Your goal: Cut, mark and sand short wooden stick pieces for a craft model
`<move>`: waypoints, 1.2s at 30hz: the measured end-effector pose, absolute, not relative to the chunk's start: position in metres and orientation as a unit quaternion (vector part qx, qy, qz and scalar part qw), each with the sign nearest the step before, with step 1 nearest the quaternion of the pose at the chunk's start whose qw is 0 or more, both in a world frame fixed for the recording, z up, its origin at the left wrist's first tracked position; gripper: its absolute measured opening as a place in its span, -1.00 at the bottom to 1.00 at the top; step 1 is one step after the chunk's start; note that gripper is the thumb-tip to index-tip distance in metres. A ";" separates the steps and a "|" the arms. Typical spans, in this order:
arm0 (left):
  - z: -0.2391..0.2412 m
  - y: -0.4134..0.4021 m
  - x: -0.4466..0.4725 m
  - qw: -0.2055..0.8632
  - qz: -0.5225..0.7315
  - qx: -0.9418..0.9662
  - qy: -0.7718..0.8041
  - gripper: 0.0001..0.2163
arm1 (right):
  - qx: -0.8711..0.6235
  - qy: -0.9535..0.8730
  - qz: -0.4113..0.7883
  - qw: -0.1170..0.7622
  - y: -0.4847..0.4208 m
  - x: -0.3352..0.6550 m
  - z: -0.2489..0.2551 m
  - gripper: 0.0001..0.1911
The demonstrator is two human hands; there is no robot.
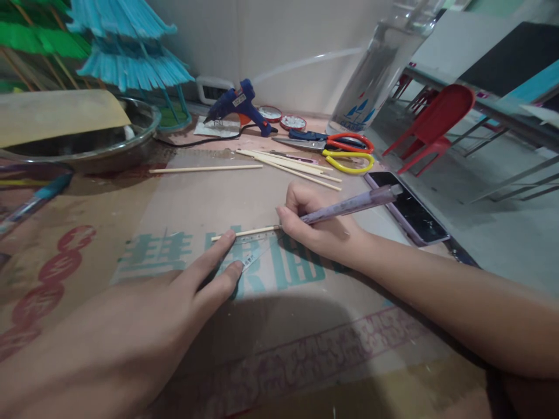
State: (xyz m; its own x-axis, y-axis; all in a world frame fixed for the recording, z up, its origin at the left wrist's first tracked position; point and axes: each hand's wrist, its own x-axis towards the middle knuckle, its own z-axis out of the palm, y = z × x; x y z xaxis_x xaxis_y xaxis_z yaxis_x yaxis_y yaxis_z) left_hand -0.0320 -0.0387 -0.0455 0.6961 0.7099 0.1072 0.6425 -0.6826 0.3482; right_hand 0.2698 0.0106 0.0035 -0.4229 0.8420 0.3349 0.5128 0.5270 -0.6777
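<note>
My right hand [315,224] is closed round a purple pen [353,204], its tip at the right end of a thin wooden stick [248,233] lying on the cardboard sheet [131,233]. My left hand [144,326] lies flat with its fingers stretched out. Two fingertips press on a clear ruler [255,253] that sits right beside the stick.
Several loose sticks [288,163] and red and yellow scissors [345,150] lie further back. A blue glue gun [240,105], two small tins [282,118], a water bottle [379,64] and a metal bowl [87,145] stand behind. A phone [408,209] lies at the table's right edge.
</note>
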 end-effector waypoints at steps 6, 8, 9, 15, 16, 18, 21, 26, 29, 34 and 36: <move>-0.015 -0.022 -0.008 0.016 0.088 0.943 0.320 -0.61 | -0.455 -0.779 0.235 0.361 0.014 0.272 0.004 -0.73; -0.005 -0.013 -0.002 0.028 0.106 0.938 0.330 -0.62 | -0.467 -0.771 0.238 0.361 0.014 0.272 0.004 -0.74; -0.001 -0.007 0.002 0.034 0.117 0.934 0.335 -0.63 | -0.471 -0.768 0.242 0.360 0.014 0.272 0.005 -0.74; 0.013 0.025 0.029 -0.025 0.049 0.937 0.345 -0.75 | -0.472 -0.756 0.264 0.370 0.011 0.272 0.002 -0.73; 0.016 0.027 0.031 -0.046 0.031 0.936 0.346 -0.77 | -0.459 -0.756 0.266 0.383 0.010 0.273 0.002 -0.73; 0.022 0.031 0.033 -0.087 0.012 0.930 0.356 -0.78 | -0.439 -0.746 0.269 0.421 0.009 0.277 0.001 -0.73; 0.032 0.043 0.025 -0.132 0.020 0.913 0.386 -0.74 | -0.448 -0.721 0.246 0.468 0.011 0.282 0.002 -0.72; 0.037 0.069 0.004 -0.178 0.053 0.884 0.430 -0.72 | -0.488 -0.695 0.213 0.483 0.020 0.286 0.007 -0.73; 0.032 0.066 0.001 -0.175 0.077 0.882 0.430 -0.72 | -0.493 -0.709 0.175 0.473 0.031 0.295 0.013 -0.73; 0.018 0.026 0.007 -0.126 0.113 0.902 0.398 -0.73 | -0.548 -0.777 0.020 0.309 0.053 0.326 0.018 -0.79; 0.011 0.009 0.008 -0.101 0.115 0.913 0.378 -0.74 | -0.559 -0.784 -0.001 0.270 0.058 0.337 0.015 -0.82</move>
